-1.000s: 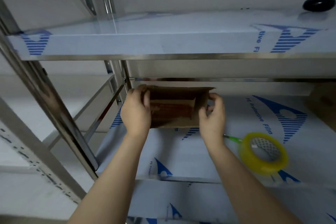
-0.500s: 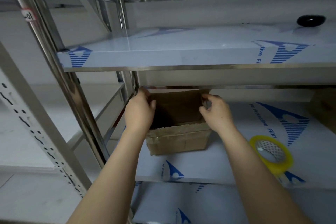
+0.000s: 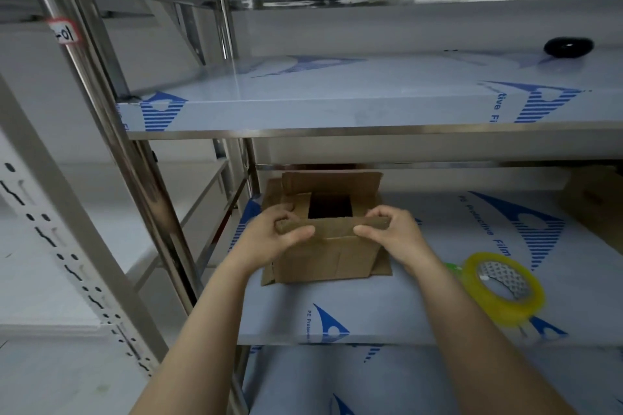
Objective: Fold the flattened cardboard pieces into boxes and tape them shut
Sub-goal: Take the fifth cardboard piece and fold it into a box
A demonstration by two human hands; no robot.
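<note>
1. Cardboard box [image 3: 323,256] upright on the middle shelf [image 3: 371,317], toward that shelf's left end, directly below the upper shelf [image 3: 337,108].
2. Changed from half a second ago: then wide open with one hand on each side wall; now side flaps folded inward, with only a small dark square of opening left in the middle.
3. Left hand [image 3: 276,236] at the box's 8 o'clock corner, thumb and curled fingers pinching the left end of the near flap [image 3: 333,224].
4. Right hand [image 3: 394,232] at the 4 o'clock corner, pinching the same flap's right end, thumb on its front face.
5. Near flap held about level above the front wall; far flap [image 3: 333,184] upright at 12 o'clock, top edge close beneath the upper shelf's steel lip.
6. Tape roll [image 3: 502,290], yellow, lying flat at 4 o'clock of the box, apart from it and near the shelf's front edge, on the same spot as before; green item [image 3: 453,268] just beside it at 10 o'clock, partly hidden by the right forearm.
7. Edges: rack upright [image 3: 250,165] close by at 10 o'clock of the box; more brown cardboard [image 3: 596,202] at 2 o'clock, cut off at the right of the view.
8. Open room: film-covered shelf surface at 6 o'clock between box and front edge, and at 3 o'clock between box and tape roll; little headroom at 12 o'clock.
9. Black round object [image 3: 568,48] on the upper shelf at 1 o'clock, well apart.
</note>
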